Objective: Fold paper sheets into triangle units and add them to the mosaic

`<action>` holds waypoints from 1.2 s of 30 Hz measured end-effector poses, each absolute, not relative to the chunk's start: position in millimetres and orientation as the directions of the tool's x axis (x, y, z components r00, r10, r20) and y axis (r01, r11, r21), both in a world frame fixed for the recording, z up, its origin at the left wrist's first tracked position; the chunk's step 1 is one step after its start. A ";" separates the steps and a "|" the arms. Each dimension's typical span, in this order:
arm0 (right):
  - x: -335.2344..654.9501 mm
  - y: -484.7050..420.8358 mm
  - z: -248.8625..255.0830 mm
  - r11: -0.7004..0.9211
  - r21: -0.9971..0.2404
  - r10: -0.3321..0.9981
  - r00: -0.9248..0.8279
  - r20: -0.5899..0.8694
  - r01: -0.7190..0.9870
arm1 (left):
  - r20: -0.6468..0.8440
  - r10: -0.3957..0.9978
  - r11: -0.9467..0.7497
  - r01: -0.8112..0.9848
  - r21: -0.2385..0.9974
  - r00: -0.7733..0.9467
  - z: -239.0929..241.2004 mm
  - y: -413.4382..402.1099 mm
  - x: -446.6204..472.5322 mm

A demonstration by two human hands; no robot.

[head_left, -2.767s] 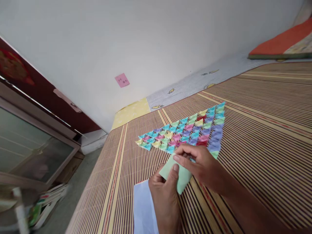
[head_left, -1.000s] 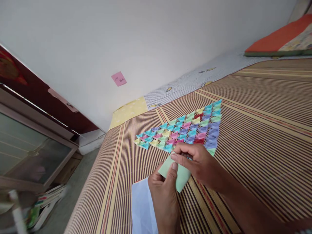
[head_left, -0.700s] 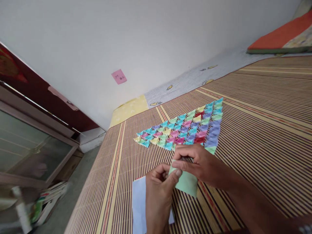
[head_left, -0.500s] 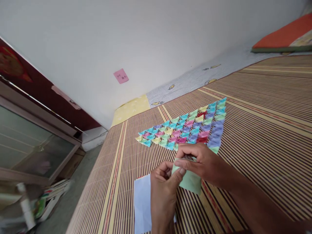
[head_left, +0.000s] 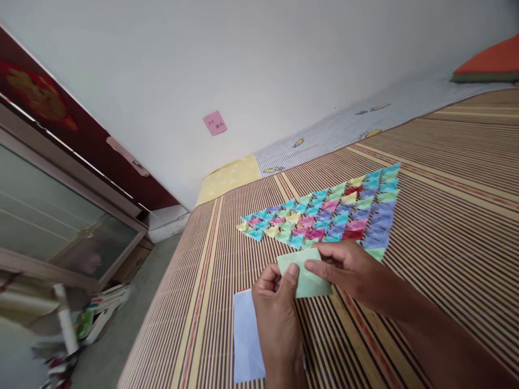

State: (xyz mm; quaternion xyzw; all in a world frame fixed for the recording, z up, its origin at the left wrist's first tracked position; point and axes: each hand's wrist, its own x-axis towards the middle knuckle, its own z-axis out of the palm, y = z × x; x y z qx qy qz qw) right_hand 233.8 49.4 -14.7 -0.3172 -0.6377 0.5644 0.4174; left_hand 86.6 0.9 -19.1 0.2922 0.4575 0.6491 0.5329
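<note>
And here is the green paper (head_left: 310, 286), up in front of the person and above the striped mat (head_left: 194, 302), with both hands on it! The left hand (head_left: 278, 302) has the left side pinched, thumb pressed flat on the near face, fingers curled in behind, nothing loose about that grip. Over on the other side the right hand (head_left: 348, 270) closes on the upper right part, thumb lying across the face and pointing towards the other thumb, fingers bent round the far side; just where those fingertips sit, the paper hides. The two thumbs are near each other but apart, and the sheet between them looks flat, tilted to face the person. Down beside the left hand lies a pale blue paper (head_left: 245, 346), resting on the mat, partly covered by that hand and wrist. Beyond the hands, what a spread: folded paper pieces (head_left: 324, 215) in blue, green, yellow, pink, red and purple, laid out in close rows, narrow at the left and wide at the right! The right hand hides part of the near edge. Behind it all, a pink note (head_left: 214, 123) shows on the white wall (head_left: 162, 65).
</note>
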 end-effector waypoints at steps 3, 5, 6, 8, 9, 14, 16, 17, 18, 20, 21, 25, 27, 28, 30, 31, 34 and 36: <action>232.5 49.8 -18.2 0.171 -0.982 0.872 -0.452 0.186 -0.074 | -0.101 0.958 -0.024 -0.425 0.905 -0.269 -20.8 1.4 86.7; 232.7 50.2 -20.1 0.178 -0.981 0.871 -0.452 0.192 -0.072 | -0.094 0.956 -0.028 -0.409 0.912 -0.276 -22.5 1.9 86.2; 232.9 50.4 -20.9 0.180 -0.981 0.872 -0.451 0.191 -0.068 | -0.090 0.956 -0.031 -0.402 0.915 -0.279 -23.3 2.1 86.0; 233.2 50.8 -21.8 0.178 -0.983 0.876 -0.447 0.183 -0.055 | -0.080 0.957 -0.038 -0.396 0.918 -0.278 -24.5 2.5 86.0; 233.2 51.1 -22.0 0.176 -0.983 0.878 -0.444 0.178 -0.047 | -0.078 0.957 -0.042 -0.399 0.916 -0.279 -24.8 2.6 86.2; 233.2 52.8 -23.0 0.241 -0.970 0.882 -0.424 0.207 0.027 | -0.090 0.956 -0.035 -0.414 0.910 -0.278 -24.7 2.9 88.0; 234.3 53.4 -24.0 0.276 -0.960 0.878 -0.421 0.227 0.057 | -0.077 0.956 -0.040 -0.385 0.922 -0.283 -24.7 2.8 88.3; 235.1 53.7 -24.5 0.287 -0.956 0.877 -0.421 0.234 0.068 | -0.069 0.956 -0.043 -0.370 0.928 -0.284 -24.8 2.7 88.4; 235.8 53.8 -24.7 0.296 -0.952 0.875 -0.423 0.238 0.078 | -0.064 0.956 -0.045 -0.359 0.932 -0.287 -24.9 2.6 88.4; 236.8 53.5 -23.9 0.318 -0.943 0.871 -0.424 0.250 0.099 | -0.061 0.956 -0.045 -0.347 0.937 -0.289 -24.8 2.2 88.3; 236.9 53.0 -22.7 0.335 -0.935 0.874 -0.409 0.264 0.113 | -0.061 0.956 -0.043 -0.342 0.939 -0.288 -24.7 2.0 88.3; 233.7 48.8 -15.0 0.527 -0.827 0.840 -0.267 0.473 0.194 | -0.038 0.962 -0.038 -0.270 0.962 -0.270 -23.0 1.4 88.2; 231.2 46.8 -12.0 0.644 -0.738 0.761 -0.270 0.590 0.203 | -0.018 0.966 -0.045 -0.235 0.971 -0.259 -22.0 1.0 88.1; 230.0 46.2 -11.1 0.683 -0.705 0.726 -0.288 0.624 0.192 | -0.010 0.967 -0.049 -0.225 0.973 -0.255 -21.5 0.7 88.0; 228.4 46.1 -10.7 0.717 -0.676 0.691 -0.308 0.654 0.171 | -0.004 0.969 -0.051 -0.213 0.976 -0.248 -20.4 0.1 87.9; 227.9 46.3 -11.0 0.720 -0.673 0.688 -0.305 0.659 0.169 | -0.002 0.970 -0.050 -0.208 0.977 -0.245 -19.9 -0.1 88.0; 227.7 47.1 -11.9 0.712 -0.681 0.696 -0.299 0.653 0.170 | 0.000 0.969 -0.047 -0.185 0.982 -0.245 -18.5 -0.4 88.1; 227.9 47.0 -12.0 0.704 -0.690 0.703 -0.300 0.644 0.169 | 0.003 0.968 -0.047 -0.170 0.984 -0.252 -18.0 -0.3 88.2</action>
